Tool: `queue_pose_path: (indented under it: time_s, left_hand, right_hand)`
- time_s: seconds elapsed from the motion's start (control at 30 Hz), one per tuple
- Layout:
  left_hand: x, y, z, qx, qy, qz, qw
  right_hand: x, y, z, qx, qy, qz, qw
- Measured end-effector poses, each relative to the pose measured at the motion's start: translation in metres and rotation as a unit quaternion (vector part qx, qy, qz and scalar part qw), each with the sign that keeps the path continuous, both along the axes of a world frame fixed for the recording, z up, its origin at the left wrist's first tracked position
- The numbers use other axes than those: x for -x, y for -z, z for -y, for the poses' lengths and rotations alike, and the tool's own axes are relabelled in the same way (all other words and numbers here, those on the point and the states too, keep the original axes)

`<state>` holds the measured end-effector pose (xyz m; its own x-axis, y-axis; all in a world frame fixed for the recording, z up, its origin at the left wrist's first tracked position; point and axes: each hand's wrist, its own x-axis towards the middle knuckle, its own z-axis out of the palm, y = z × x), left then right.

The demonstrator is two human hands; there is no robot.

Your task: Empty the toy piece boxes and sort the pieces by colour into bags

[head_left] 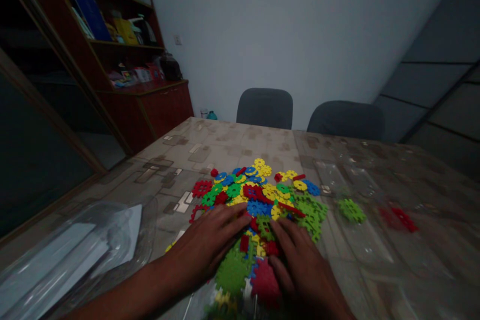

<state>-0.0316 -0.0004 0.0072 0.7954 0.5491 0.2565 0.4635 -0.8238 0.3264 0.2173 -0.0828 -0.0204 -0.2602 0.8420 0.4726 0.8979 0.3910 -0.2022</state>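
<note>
- In the head view, a pile of plastic pieces (pixel 258 207) in yellow, blue, green and red, notched discs and squares among them, lies mid-table, between and beyond the person's hands.
- The left hand (pixel 210 235) lies palm down over the pile's near left edge, fingers stretched out close together; whether the fingertips pinch a piece, I cannot tell.
- The right hand (pixel 303 255) is at the pile's near right, thumb apart from the bent fingers, beside a small green square (pixel 264 228); its grip I cannot tell.
- Nearer, between the hands, are a large green piece (pixel 232 270) and a large red piece (pixel 264 280), side by side and somewhat blurred.
- To the right, a green piece (pixel 351 211) and a red piece (pixel 404 219) lie apart from the pile, among clear plastic trays (pixel 369 247).
- At the near left are white sheets (pixel 127 240) and clear plastic packaging (pixel 107 208).
- Two grey chairs (pixel 264 107) stand at the patterned table's (pixel 225 135) far side.
</note>
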Motion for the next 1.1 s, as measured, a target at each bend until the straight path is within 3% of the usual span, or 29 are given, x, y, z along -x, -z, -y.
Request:
queue_pose_path:
  time_s: [0.23,0.33,0.47,0.53,0.67,0.83,0.97,1.1]
  left_hand:
    - [-0.002,0.006,0.001,-0.014,0.006,0.032,0.999]
    - [-0.003,-0.004,0.005,-0.006,0.022,0.061,0.998]
    - [0.001,-0.022,0.012,0.041,0.111,0.006,0.993]
    - [0.005,-0.029,0.014,0.059,0.128,-0.024,0.99]
    - [0.013,-0.036,0.014,0.087,0.095,-0.034,0.991]
    - [0.01,-0.039,0.013,0.106,0.074,-0.026,0.991]
    - [0.006,-0.035,0.015,0.134,0.041,-0.041,0.989]
    - [0.006,-0.028,0.016,0.121,-0.011,-0.066,0.99]
  right_hand:
    - [0.005,-0.004,-0.004,0.007,0.0,0.006,1.0]
    - [-0.001,-0.014,-0.005,-0.03,0.006,-0.047,0.998]
    - [-0.018,-0.034,-0.005,-0.03,0.088,-0.156,0.983]
    - [-0.024,-0.043,-0.004,-0.008,0.119,-0.196,0.973]
    - [-0.023,-0.048,-0.001,0.042,0.124,-0.252,0.959]
    - [-0.009,-0.034,0.003,0.154,0.086,-0.282,0.943]
    - [0.006,-0.021,0.006,0.261,0.024,-0.371,0.891]
    - [0.02,-0.016,0.01,0.29,0.003,-0.379,0.879]
